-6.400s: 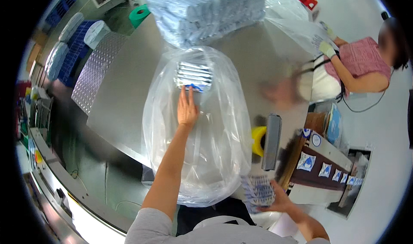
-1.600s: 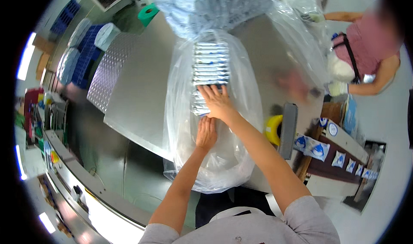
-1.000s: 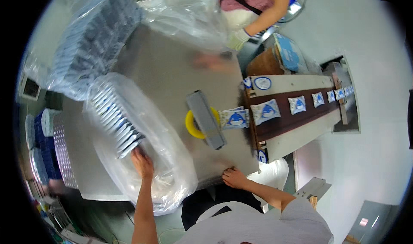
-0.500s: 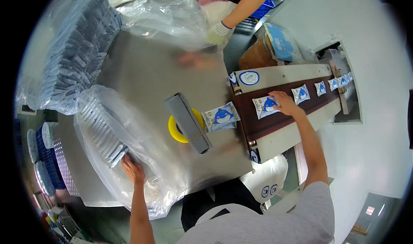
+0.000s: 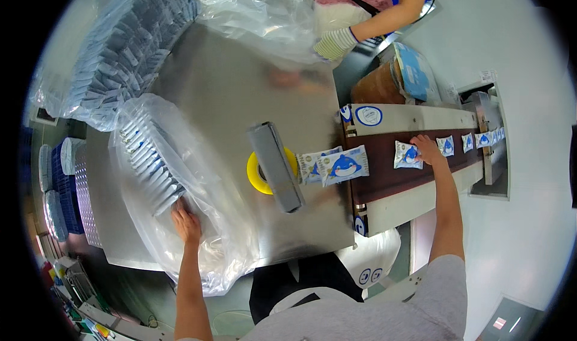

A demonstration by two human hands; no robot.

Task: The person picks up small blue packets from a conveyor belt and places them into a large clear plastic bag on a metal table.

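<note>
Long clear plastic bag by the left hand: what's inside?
A row of blue-white plastic packets, the left hand at its near end. Packets overlap, hiding most faces; anything beneath is covered.

This is looking like a factory packing area — a conveyor belt (image 5: 384, 181) is reaching out from a wall opening (image 5: 488, 189), small printed packets (image 5: 445, 146) are lying along it in a row, and a broad steel table (image 5: 219, 82) is adjoining its end — while a big clear bag (image 5: 123, 64) is standing crammed and a glove-wearing co-worker (image 5: 354, 1) is standing beside the table
</note>
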